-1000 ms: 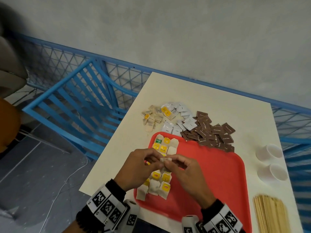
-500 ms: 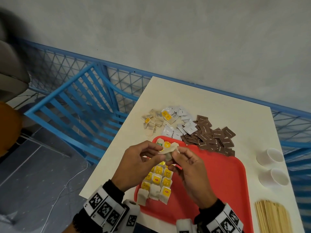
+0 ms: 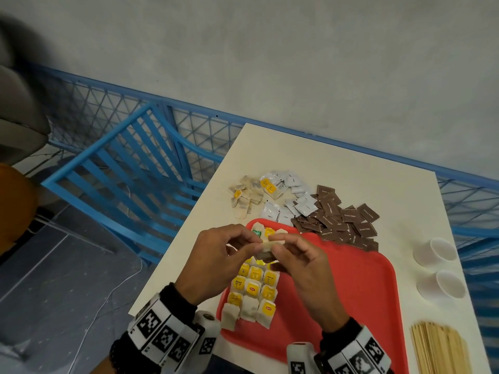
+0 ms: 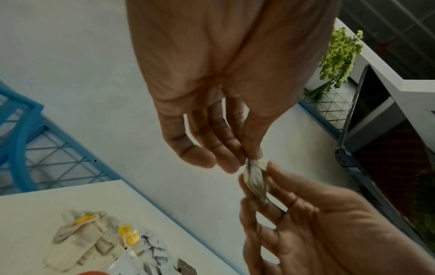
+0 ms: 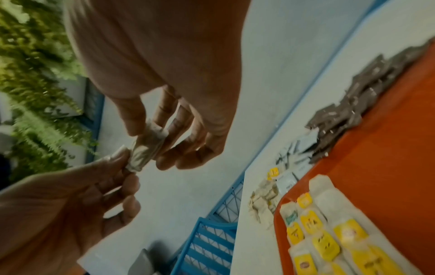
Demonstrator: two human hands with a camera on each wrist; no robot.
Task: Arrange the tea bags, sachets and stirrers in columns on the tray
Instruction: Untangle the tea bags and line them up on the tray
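A cream counter (image 3: 337,168) carries a red tray (image 3: 359,287) with tea bags in columns (image 3: 252,290) at its left side. Beyond it lie brown sachets (image 3: 340,220), white sachets (image 3: 294,201) and loose tea bags (image 3: 245,197). Above the tray, the left hand (image 3: 216,263) and right hand (image 3: 305,268) pinch one tea bag (image 3: 267,249) together.

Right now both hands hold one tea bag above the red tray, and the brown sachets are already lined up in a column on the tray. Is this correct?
Not quite. The brown sachets lie in a loose pile on the table, only overlapping the far rim of the red tray, as the head view shows. The rest holds: left hand and right hand pinch one tea bag above the tray.
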